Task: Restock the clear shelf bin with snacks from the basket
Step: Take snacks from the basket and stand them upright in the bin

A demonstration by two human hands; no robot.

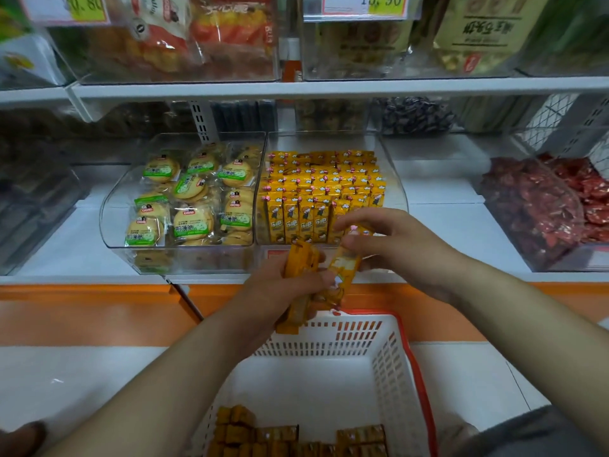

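Note:
My left hand (280, 285) grips a bunch of yellow snack packs (298, 275) just in front of the shelf edge. My right hand (392, 245) pinches one yellow snack pack (344, 268) at its upper end, right beside the bunch. Directly behind both hands stands the clear shelf bin (393, 179), filled with rows of the same yellow packs standing upright. Below my arms sits the white basket (382, 357) with a red rim, and more yellow packs (296, 437) lie at its near end.
A second clear bin (112, 206) of green-labelled round biscuits adjoins the yellow bin on the left. A bin of red-wrapped snacks (543, 209) stands at the right. An upper shelf (296, 87) carries more bins and price tags. Orange trim runs below the shelf.

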